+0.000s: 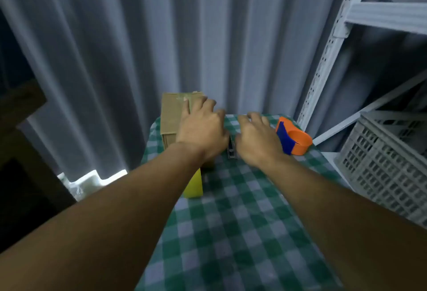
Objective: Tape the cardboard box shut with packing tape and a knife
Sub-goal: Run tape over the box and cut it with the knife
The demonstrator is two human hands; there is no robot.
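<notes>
A brown cardboard box (172, 115) stands at the far left corner of the table, with a strip of tape along its top. My left hand (201, 128) lies flat on the box's top right side, fingers spread. Just right of the box, my right hand (254, 139) hovers with its fingers curled and apart over the tablecloth. A dark, narrow knife (231, 149) lies between my two hands, partly hidden. An orange and blue tape dispenser (292, 139) sits right of my right hand, apart from it.
A green and white checked cloth (242, 221) covers the table. A yellow object (194, 185) sticks out under my left forearm. White curtains hang behind. A white metal shelf (328, 54) and a grey plastic crate (383, 163) stand to the right.
</notes>
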